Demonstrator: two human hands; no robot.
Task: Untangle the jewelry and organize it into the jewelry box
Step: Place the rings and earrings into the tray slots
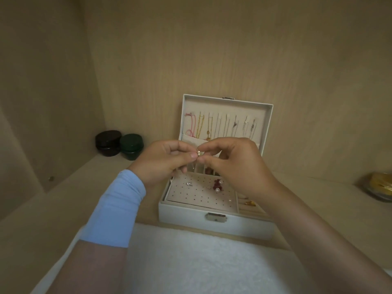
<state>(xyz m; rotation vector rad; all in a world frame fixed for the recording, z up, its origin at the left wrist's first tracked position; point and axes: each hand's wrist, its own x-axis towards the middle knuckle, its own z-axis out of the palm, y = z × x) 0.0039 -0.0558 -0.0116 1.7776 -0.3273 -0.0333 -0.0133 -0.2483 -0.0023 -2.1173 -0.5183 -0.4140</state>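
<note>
– Closest to the person, on the white fleecy cloth [191,262], is any jewelry waiting?
– No piece shows on it, though the forearms hide part. Just beyond sits the jewelry box [212,227], open, with its latch facing us.
– And inside?
– The perforated earring panel [186,200] carries a silver stud [188,183] and two pearl studs [217,189] beside a dark red piece [216,182]. Most holes are free. Something gold [249,202], perhaps a ring, lies in the compartment to the right.
– What are the hands doing?
– Over the tray, the left hand [161,160] and the right hand [233,164] meet fingertip to fingertip. Both pinch one small pearl earring [199,153] between thumb and forefinger. Whether they are working its back on or off, I cannot tell.
– Farther back?
– The raised lid [224,103] holds gold and silver necklaces [209,126] and a pink cord [189,128]. Each hangs on its own hook, apart from the others. I judge the untangling largely done, and what remains is seating this earring on the panel.
– Anything behind?
– A black jar [108,143] and a green jar [131,146] touch in the left corner. A blurred golden object [379,185] sits far right. Whether that is more jewelry, I cannot say.
</note>
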